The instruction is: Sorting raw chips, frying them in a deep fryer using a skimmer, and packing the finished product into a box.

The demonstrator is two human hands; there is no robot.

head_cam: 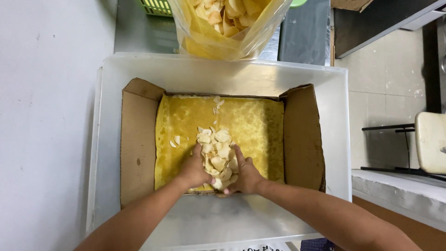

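Note:
My left hand [193, 169] and my right hand [246, 176] cup a heap of pale chips [218, 153] between them, low in an open cardboard box [139, 144]. The box floor is lined with oil-stained yellow paper [251, 125]. A few loose chips [217, 104] lie near the box's far wall. The box sits inside a white plastic tub [223, 69]. Both hands press against the heap from either side.
A clear plastic bag of chips [223, 28] stands beyond the tub's far rim. A green basket [155, 5] shows at the top edge. A white wall runs along the left. To the right are floor tiles and a white stool [429, 142].

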